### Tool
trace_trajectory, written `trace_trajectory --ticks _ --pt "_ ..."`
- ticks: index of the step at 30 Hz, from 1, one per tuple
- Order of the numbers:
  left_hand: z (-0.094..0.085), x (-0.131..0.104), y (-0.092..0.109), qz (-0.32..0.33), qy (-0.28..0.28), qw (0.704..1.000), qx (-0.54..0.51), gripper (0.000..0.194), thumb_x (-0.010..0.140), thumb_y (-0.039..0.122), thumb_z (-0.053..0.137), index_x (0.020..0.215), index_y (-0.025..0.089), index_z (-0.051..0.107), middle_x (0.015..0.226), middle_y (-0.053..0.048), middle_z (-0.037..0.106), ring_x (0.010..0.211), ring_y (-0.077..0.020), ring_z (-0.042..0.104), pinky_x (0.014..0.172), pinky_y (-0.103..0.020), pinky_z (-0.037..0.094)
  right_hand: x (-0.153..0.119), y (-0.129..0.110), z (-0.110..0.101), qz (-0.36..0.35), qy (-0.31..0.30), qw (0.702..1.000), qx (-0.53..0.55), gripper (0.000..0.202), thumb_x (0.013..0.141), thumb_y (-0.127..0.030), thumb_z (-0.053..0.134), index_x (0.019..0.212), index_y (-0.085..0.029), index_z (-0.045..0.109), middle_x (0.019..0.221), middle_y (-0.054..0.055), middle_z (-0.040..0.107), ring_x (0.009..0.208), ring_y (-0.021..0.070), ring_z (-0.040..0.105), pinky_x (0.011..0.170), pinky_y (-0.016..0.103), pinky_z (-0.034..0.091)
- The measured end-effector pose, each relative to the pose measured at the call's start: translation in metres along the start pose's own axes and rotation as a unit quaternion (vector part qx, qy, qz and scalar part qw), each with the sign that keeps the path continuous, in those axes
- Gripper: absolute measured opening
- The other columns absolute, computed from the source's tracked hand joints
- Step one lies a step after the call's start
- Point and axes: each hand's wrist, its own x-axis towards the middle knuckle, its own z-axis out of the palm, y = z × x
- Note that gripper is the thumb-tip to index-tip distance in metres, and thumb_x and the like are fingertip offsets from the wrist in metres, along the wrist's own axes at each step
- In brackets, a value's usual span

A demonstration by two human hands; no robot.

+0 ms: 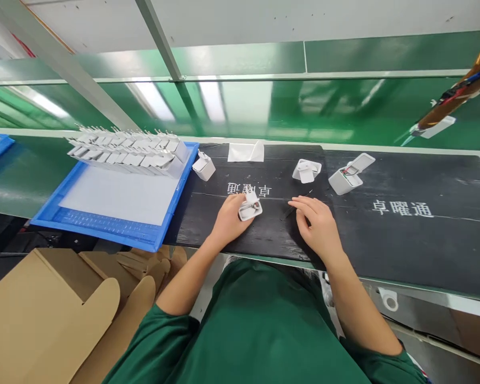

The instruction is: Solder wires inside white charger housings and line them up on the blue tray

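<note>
My left hand (230,221) is closed around a white charger case (250,212), tilted so that its open end faces up and small parts inside show. A white piece with prongs sticks out at its top. To the right, my right hand (318,224) rests low over the black mat, with its fingers stretched out and the thumb apart from them. A thin dark tool (288,212), perhaps tweezers, lies by its fingertips; whether they touch it I cannot tell. Beyond this hand stand two opened white cases, one upright (306,170) and another with its lid raised (345,180).
A blue tray (158,234) at the left carries packed rows of white chargers (124,154). Another white case (204,167) stands beside it, near a white paper (246,152). An orange-brown tool (456,98) hangs upper right. Cardboard boxes (44,314) sit lower left.
</note>
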Motion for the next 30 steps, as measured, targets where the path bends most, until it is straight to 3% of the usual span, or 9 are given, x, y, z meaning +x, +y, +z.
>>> trace_trajectory --ticks 4,7,11,15,19,22,25,27,30 --pt "-0.005 -0.012 -0.003 -0.077 -0.048 0.990 -0.105 0.051 0.078 0.036 0.073 0.124 0.018 0.059 0.119 -0.011 0.067 0.107 -0.0237 0.065 0.093 -0.034 0.050 0.005 -0.012 0.003 -0.024 -0.020 0.999 0.031 0.023 0.093 -0.016 0.051 0.109 -0.021 0.067 0.110 0.009 0.075 0.105 0.0240 0.070 0.097 0.049 0.053" --pt "-0.005 -0.005 -0.007 -0.082 -0.066 0.972 -0.211 0.057 0.082 0.039 0.069 0.133 0.020 0.053 0.130 -0.012 0.065 0.114 -0.0229 0.064 0.098 -0.034 0.048 0.007 -0.024 0.008 -0.034 -0.050 0.996 0.063 0.025 0.094 -0.017 0.050 0.112 -0.022 0.066 0.112 0.008 0.075 0.106 0.0231 0.070 0.100 0.050 0.052" --pt "0.003 0.008 -0.008 -0.069 -0.050 0.952 -0.293 0.055 0.088 0.033 0.059 0.137 0.018 0.042 0.121 -0.014 0.070 0.100 -0.0191 0.069 0.089 -0.031 0.052 0.007 -0.043 0.024 -0.029 -0.108 0.990 0.088 0.034 0.094 -0.021 0.047 0.127 -0.020 0.059 0.118 0.011 0.073 0.111 0.0261 0.069 0.104 0.055 0.049" --pt "0.002 0.010 -0.002 -0.026 -0.031 0.980 -0.196 0.045 0.086 0.019 0.049 0.131 0.019 0.045 0.112 -0.008 0.074 0.099 -0.0171 0.068 0.091 -0.032 0.050 0.010 -0.055 0.043 0.006 -0.129 0.985 0.116 0.046 0.093 -0.029 0.051 0.137 -0.017 0.049 0.126 0.016 0.068 0.114 0.0296 0.067 0.104 0.057 0.048" --pt "-0.014 0.001 0.004 0.056 -0.039 0.996 -0.056 0.057 0.088 0.018 0.048 0.144 0.019 0.039 0.131 -0.010 0.064 0.122 -0.0215 0.055 0.108 -0.040 0.039 0.013 -0.059 0.053 0.036 -0.114 0.984 0.135 0.035 0.093 -0.032 0.053 0.125 -0.017 0.057 0.119 0.015 0.071 0.108 0.0295 0.068 0.095 0.052 0.054" --pt "-0.024 -0.007 0.006 0.085 -0.074 0.994 -0.004 0.062 0.095 0.020 0.041 0.155 0.022 0.025 0.141 -0.009 0.057 0.123 -0.0213 0.051 0.111 -0.043 0.037 0.012 -0.059 0.056 0.032 -0.092 0.988 0.116 0.031 0.094 -0.031 0.051 0.121 -0.017 0.059 0.116 0.015 0.072 0.105 0.0292 0.069 0.093 0.051 0.054" --pt "-0.023 -0.012 0.006 0.097 -0.059 0.993 0.020 0.049 0.099 0.026 0.041 0.148 0.020 0.040 0.134 -0.010 0.062 0.116 -0.0207 0.054 0.106 -0.040 0.044 0.010 -0.060 0.058 0.018 -0.077 0.991 0.104 0.030 0.094 -0.030 0.052 0.120 -0.016 0.059 0.115 0.015 0.073 0.104 0.0287 0.069 0.092 0.049 0.054" --pt "-0.017 -0.014 0.005 0.095 -0.021 0.995 0.031 0.040 0.098 0.030 0.048 0.136 0.019 0.053 0.125 -0.009 0.067 0.111 -0.0208 0.058 0.099 -0.037 0.049 0.009 -0.061 0.057 0.012 -0.077 0.991 0.107 0.030 0.095 -0.029 0.052 0.121 -0.016 0.059 0.115 0.015 0.073 0.105 0.0280 0.069 0.093 0.047 0.054" --pt "-0.003 -0.014 0.004 0.066 0.039 0.996 0.039 0.030 0.094 0.031 0.056 0.121 0.020 0.060 0.114 -0.009 0.070 0.104 -0.0205 0.063 0.093 -0.034 0.053 0.009 -0.062 0.056 0.006 -0.080 0.991 0.107 0.031 0.095 -0.026 0.050 0.124 -0.018 0.057 0.116 0.014 0.072 0.108 0.0274 0.068 0.094 0.047 0.054"
